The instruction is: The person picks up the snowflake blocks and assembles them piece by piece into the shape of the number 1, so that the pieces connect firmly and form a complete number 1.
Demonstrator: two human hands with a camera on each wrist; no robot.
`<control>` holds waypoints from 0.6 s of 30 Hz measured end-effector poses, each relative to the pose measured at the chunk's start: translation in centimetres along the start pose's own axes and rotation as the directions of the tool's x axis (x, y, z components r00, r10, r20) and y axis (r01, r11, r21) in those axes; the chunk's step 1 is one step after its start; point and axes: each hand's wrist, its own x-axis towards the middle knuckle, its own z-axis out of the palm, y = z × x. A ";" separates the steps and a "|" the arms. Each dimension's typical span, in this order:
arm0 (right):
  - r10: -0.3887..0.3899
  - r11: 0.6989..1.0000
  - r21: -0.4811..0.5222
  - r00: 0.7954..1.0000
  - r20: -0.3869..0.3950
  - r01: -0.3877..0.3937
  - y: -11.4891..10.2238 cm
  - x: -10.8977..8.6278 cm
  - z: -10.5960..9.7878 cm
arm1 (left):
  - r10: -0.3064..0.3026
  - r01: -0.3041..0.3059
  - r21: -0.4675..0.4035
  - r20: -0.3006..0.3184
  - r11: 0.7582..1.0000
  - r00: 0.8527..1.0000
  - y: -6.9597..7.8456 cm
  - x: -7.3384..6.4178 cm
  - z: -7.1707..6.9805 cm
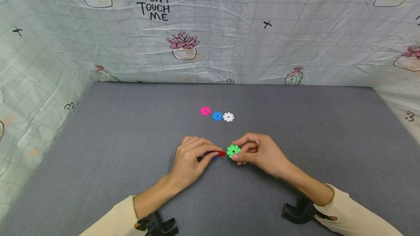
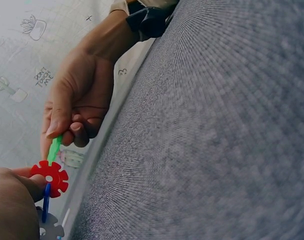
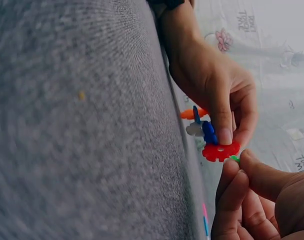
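Note:
Slightly left of centre in the head view, my left hand (image 1: 190,156) pinches a red notched plastic disc (image 2: 60,173). A dark blue disc (image 3: 208,133) is slotted into that red one. Behind it in the chain come a grey disc (image 3: 193,130), a lighter blue disc (image 3: 196,113) and an orange disc (image 3: 188,115), partly hidden. My right hand (image 1: 264,152) holds a green notched disc (image 1: 233,149) between thumb and fingers. In the left wrist view the green disc stands edge-on, its lower end right at the red disc's notched rim.
Farther back on the grey table (image 1: 131,126) lie three loose notched discs: a pink one (image 1: 205,110), a light blue one (image 1: 217,116) and a white one (image 1: 228,117). A printed cloth (image 1: 223,21) hangs along the back and sides.

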 end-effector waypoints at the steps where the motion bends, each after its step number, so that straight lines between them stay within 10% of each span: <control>1: 0.002 1.000 0.007 1.000 0.003 -0.002 0.0 0.0 0.0 | 0.000 0.000 -0.001 0.000 1.000 1.000 0.0 0.0 0.0; 18: 0.010 1.000 0.007 0.999 0.033 -0.011 -0.2 0.0 0.2 | -0.004 0.004 -0.018 0.007 1.000 1.000 0.1 0.0 0.0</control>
